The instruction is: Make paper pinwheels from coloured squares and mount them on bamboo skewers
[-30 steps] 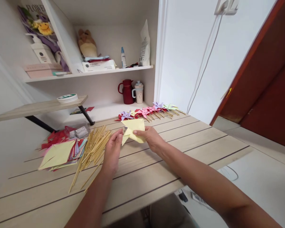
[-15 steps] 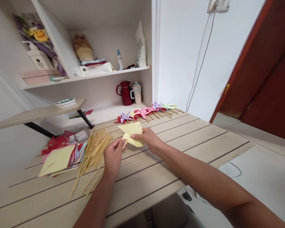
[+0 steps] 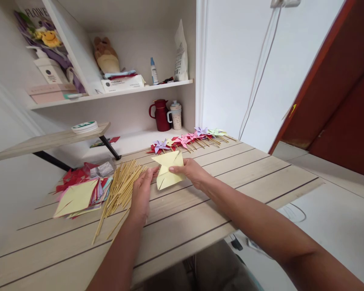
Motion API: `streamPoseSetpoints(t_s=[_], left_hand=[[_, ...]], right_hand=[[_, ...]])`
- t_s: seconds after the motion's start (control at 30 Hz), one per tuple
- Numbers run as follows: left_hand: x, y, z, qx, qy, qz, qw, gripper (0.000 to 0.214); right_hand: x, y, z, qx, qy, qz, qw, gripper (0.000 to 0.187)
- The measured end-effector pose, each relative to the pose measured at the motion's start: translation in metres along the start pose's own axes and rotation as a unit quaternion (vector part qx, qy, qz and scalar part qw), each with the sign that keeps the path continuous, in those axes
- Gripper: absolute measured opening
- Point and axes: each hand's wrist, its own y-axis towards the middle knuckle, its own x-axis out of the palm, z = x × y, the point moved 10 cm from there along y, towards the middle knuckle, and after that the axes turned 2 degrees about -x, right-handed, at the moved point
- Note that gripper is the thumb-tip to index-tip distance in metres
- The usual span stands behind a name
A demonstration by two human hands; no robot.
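Note:
Above the table, my right hand (image 3: 191, 173) pinches a pale yellow paper square (image 3: 166, 178) with slits cut in from its corners, thumb on top and the other fingers hidden beneath. My left hand (image 3: 143, 190) is just left of that sheet, its fingers stretched out and holding nothing. Whether a fingertip brushes the paper's left edge I cannot tell. Thin wooden sticks (image 3: 121, 188) lie in a loose heap beside my left hand. Farther left sits a stack of coloured paper squares (image 3: 75, 198), a slit yellow one on top.
Paper pinwheels (image 3: 183, 140) on sticks line the table's back edge. Red material (image 3: 74, 178) and a clear plastic packet (image 3: 104, 169) lie behind the paper stack. A small raised shelf (image 3: 51, 141) stands at left. A red jug (image 3: 161, 115) and a cup (image 3: 176, 115) stand in the alcove.
My left hand has let go of the paper's lower left corner and its fingers have straightened. That corner now lies spread out flatter. My right hand keeps its hold.

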Motion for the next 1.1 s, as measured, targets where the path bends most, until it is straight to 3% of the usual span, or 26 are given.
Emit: streamPoseSetpoints(t_s=[0.13,0.3,0.8,0.9,1.0,1.1], left_hand=[[0.002,0.002,-0.011,-0.049,-0.034,-0.025,0.998,0.042],[-0.001,0.003,-0.017,-0.054,0.009,-0.013,0.998,0.041],[0.007,0.000,-0.020,-0.078,0.053,-0.070,0.993,0.034],[0.005,0.001,-0.021,-0.076,0.040,-0.052,0.995,0.035],[-0.006,0.005,-0.027,-0.096,-0.019,0.000,0.995,0.039],[-0.020,0.008,-0.030,-0.106,-0.089,0.056,0.989,0.045]], right_hand=[[0.002,0.001,0.004,0.005,-0.032,-0.028,0.999,0.032],[0.013,-0.002,0.012,0.021,-0.052,-0.072,0.996,0.033],[0.010,-0.002,0.015,0.035,-0.071,-0.051,0.996,0.044],[0.014,-0.002,0.015,0.024,-0.077,-0.059,0.995,0.044],[0.017,-0.005,0.003,-0.030,-0.074,-0.058,0.995,0.045],[0.023,-0.010,-0.013,-0.108,-0.084,-0.073,0.988,0.063]])
